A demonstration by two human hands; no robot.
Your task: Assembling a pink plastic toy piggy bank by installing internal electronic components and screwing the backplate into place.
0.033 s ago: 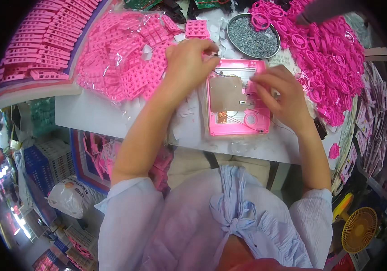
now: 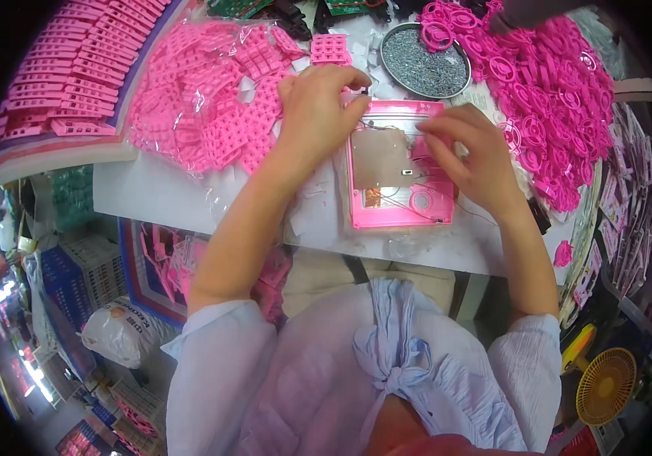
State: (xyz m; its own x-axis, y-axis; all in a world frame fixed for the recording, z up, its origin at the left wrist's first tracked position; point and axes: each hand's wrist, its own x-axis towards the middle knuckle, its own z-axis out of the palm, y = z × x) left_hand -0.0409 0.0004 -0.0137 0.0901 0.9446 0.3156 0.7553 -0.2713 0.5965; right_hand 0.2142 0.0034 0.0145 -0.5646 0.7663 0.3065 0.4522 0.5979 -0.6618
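In front of me lies a pink plastic housing (image 2: 402, 220), flat on the table with its inside up. Fixed inside it are a brownish-grey plate (image 2: 379, 159), thin wires, a copper-coloured patch (image 2: 372, 197) and a pink ring (image 2: 421, 201). My left hand (image 2: 322, 106) is at the housing's far left corner, thumb and forefinger closed together; a small dark bit shows at the fingertips, too small to name. Over the right side of the housing my right hand (image 2: 474, 152) bends its fingers toward the thumb in a pinch. What it pinches is hidden.
Pink grid-like parts (image 2: 204, 99) in clear plastic spread on the left. A round metal dish of screws (image 2: 425, 64) stands beyond the housing, beside a heap of magenta rings (image 2: 546, 114). Stacked pink strips (image 2: 75, 76) fill a far-left tray. A yellow fan (image 2: 605, 386) is low right.
The right hand's fingertips have shifted slightly away from me over the housing. My left hand stays nearly in place.
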